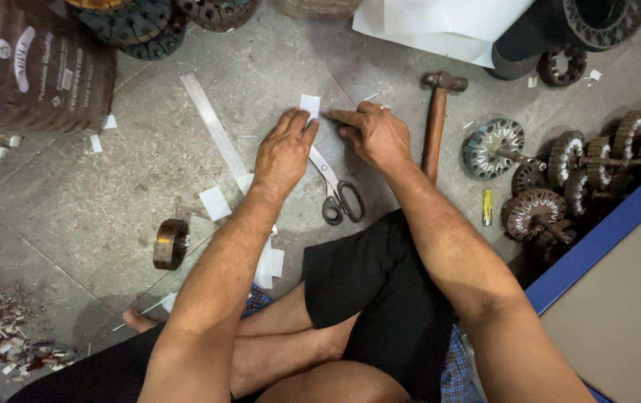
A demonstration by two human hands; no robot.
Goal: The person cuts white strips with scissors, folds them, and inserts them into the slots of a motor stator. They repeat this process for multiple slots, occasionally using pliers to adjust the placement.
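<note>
- Left hand [284, 153] lies flat, fingers spread — pressing one paper strip [309, 105], long axis pointing away.
- Right hand [375, 134] pinches one pencil [333, 118] — tip leftward.
- One pair of scissors [335, 188], one hammer [435, 119].

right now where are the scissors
In the head view the scissors lie on the floor between the left hand and right hand, left of the hammer.

Grey stone-slab floor [148, 172], blue-edged grey panel [619, 313], evenly lit
</note>
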